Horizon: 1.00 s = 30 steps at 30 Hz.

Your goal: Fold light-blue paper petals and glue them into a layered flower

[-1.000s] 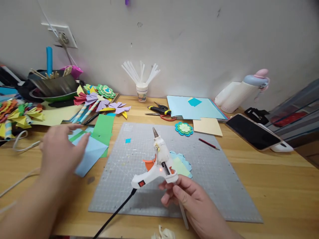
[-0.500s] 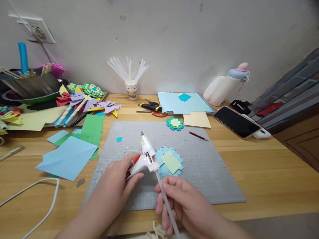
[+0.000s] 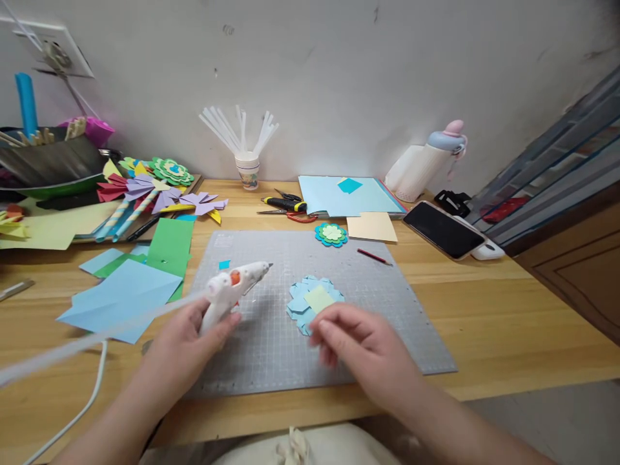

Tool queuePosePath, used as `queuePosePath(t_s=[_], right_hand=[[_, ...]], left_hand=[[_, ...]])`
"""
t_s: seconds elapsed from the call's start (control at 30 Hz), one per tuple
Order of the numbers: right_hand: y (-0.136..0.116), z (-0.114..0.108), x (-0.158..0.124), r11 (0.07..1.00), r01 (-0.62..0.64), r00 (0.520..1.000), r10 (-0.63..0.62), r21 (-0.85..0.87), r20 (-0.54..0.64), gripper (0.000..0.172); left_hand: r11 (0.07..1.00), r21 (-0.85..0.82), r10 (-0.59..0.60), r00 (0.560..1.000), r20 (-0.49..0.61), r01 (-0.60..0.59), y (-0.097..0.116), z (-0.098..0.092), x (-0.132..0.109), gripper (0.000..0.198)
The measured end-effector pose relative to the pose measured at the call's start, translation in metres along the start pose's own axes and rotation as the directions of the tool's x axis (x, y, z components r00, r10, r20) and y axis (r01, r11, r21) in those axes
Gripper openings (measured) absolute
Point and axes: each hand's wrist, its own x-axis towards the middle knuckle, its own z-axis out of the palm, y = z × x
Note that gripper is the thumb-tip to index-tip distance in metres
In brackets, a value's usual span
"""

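My left hand (image 3: 196, 332) is closed around the handle of a white hot glue gun (image 3: 227, 290), whose nozzle points right over the mat. A long translucent glue stick (image 3: 111, 330) sticks out of its rear toward the lower left and looks blurred. My right hand (image 3: 361, 339) hovers at the near right edge of a light-blue layered paper flower (image 3: 299, 307), fingers curled and drawn together. Whatever is between those fingertips, if anything, is hidden. A pale green paper piece (image 3: 318, 299) lies on the flower, partly covered by my right hand.
A grey cutting mat (image 3: 397, 342) lies under both hands. Behind are a small layered flower (image 3: 332, 234), a pencil (image 3: 374, 256), scissors (image 3: 278, 212) and a cup (image 3: 248, 171) of glue sticks. Coloured paper (image 3: 126, 300) lies left, a phone (image 3: 443, 229) right.
My left hand has swung the glue gun round, its nozzle turning from away to rightward. My right hand has let go of the glue stick and moved up to the blue flower.
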Motion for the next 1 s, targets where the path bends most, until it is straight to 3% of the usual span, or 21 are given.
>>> queuePosePath(t_s=[0.07,0.17,0.27,0.4,0.57,1.0], right_hand=[[0.006,-0.022,0.007,0.956,0.066,0.985,-0.109,-0.284,-0.137,0.019],[0.015,-0.042,0.019,0.826,0.160,0.967,-0.242,-0.540,-0.083,0.016],[0.020,-0.042,0.027,0.740,0.211,0.965,-0.262,-0.639,0.016,0.013],[0.021,-0.027,0.033,0.629,0.134,0.980,-0.199,-0.766,0.007,0.008],[0.016,-0.017,0.041,0.516,0.093,0.987,-0.158,-0.851,0.012,0.014],[0.017,-0.014,0.056,0.507,0.087,0.995,-0.085,-0.857,0.051,0.014]], left_hand=[[0.997,-0.015,-0.071,0.989,0.133,0.073,0.002,-0.007,-0.005,0.040],[0.995,0.000,-0.100,0.974,0.203,0.103,0.007,-0.005,-0.012,0.054],[0.991,-0.043,-0.114,0.967,0.229,0.127,0.010,0.007,-0.017,0.056],[0.962,-0.154,-0.177,0.945,0.275,0.225,0.011,0.021,-0.018,0.052],[0.964,-0.160,-0.167,0.952,0.258,0.212,0.011,0.026,-0.018,0.050],[0.957,-0.186,-0.160,0.937,0.311,0.225,0.009,0.025,-0.015,0.049]])
